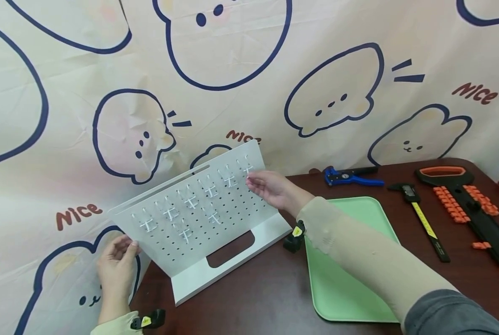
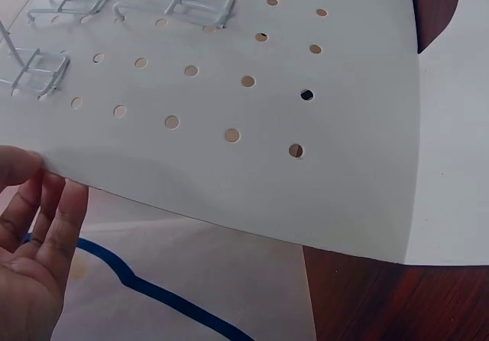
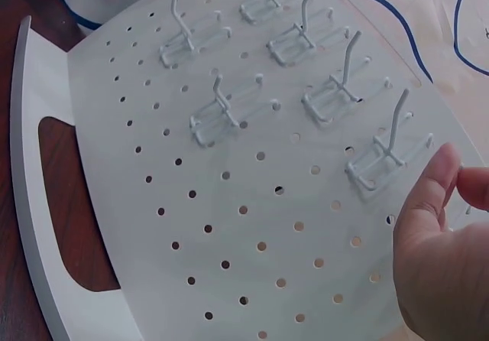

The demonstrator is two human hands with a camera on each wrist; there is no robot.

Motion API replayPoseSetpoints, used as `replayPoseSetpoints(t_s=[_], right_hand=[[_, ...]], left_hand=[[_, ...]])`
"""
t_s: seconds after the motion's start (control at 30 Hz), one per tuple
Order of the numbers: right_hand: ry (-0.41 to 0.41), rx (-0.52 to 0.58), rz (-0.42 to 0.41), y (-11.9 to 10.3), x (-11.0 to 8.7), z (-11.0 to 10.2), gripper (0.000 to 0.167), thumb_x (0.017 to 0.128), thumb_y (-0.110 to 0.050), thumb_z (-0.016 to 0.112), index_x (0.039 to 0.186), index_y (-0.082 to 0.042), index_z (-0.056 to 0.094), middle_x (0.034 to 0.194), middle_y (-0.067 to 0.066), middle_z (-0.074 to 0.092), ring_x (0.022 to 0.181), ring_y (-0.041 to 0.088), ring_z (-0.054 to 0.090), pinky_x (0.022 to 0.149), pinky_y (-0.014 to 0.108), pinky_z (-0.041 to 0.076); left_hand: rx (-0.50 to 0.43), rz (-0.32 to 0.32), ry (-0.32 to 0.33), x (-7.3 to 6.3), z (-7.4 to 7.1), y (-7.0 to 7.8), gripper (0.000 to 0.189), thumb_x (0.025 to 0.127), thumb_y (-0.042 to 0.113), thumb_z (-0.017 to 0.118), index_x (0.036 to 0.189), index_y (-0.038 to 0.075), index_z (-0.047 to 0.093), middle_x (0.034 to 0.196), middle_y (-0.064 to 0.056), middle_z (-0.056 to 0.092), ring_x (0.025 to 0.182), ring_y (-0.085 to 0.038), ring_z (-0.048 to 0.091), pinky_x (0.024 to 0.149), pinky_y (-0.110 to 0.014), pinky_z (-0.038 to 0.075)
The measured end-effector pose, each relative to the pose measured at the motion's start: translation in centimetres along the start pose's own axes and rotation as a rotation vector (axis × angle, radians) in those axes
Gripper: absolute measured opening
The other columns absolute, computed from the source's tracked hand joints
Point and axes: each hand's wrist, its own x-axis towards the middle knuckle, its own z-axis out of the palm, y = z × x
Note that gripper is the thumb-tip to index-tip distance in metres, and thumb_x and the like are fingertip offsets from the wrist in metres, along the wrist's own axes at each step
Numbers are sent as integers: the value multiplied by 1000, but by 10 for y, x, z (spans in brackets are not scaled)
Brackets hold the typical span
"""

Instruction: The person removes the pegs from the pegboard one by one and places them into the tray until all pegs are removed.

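Note:
A white metal pegboard [image 1: 232, 211] with a flat foot stands tilted on the table. Several white wire hooks [image 1: 190, 200] sit in its holes, most in a row along the top and two lower down. At the board's left edge my left hand [image 1: 117, 265] pinches the sheet between thumb and fingers; in the left wrist view its fingertips [image 2: 75, 196] are behind the edge. My right hand [image 1: 272, 190] is at the upper right corner, thumb and forefinger together on the rightmost hook [image 1: 248, 170]. In the right wrist view that hand [image 3: 443, 241] covers most of this hook.
A green tray [image 1: 350, 279] lies right of the board, under my right forearm. Beyond it are a blue-handled wire stripper [image 1: 352, 177], a digital caliper [image 1: 421, 218] and a black-and-orange tool holder [image 1: 471, 209]. A patterned cloth [image 1: 241, 56] hangs behind the dark table [image 1: 274, 288].

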Motion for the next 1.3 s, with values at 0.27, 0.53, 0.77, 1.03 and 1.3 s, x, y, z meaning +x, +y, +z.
replayPoseSetpoints(t_s=[0.27,0.53,0.77,1.03,1.3], right_hand=[[-31,-51,9,-5,-9,-3,36,107,-8,55,140,2,49,114,10,58,89,11,62,81,17,55],[23,-216,-33,-18,-20,-43,37,107,-3,53,143,4,48,125,17,58,96,15,66,90,21,55],[87,-427,-42,-3,-32,-111,28,106,1,52,132,10,50,106,10,62,91,13,69,88,24,56],[165,-555,33,22,-45,-171,37,108,-1,49,139,17,42,112,20,64,90,14,68,86,26,57],[215,-568,75,39,-53,-186,39,107,0,48,140,20,41,101,13,64,82,10,65,77,22,57]], left_hand=[[11,-30,-8,2,-1,0,24,105,8,59,126,-3,62,107,-13,65,79,8,58,75,-4,45],[-8,-35,-5,3,1,1,24,105,9,59,126,-3,61,101,0,63,79,7,58,75,-5,45],[28,0,15,1,1,2,23,104,5,59,126,-4,61,99,-2,63,77,11,56,75,-3,43],[39,21,24,-1,1,3,23,104,5,58,124,-6,61,99,-7,63,76,12,54,74,-3,43],[49,27,32,-1,4,2,25,105,7,57,126,-6,60,100,-1,60,79,12,53,77,-2,42]])
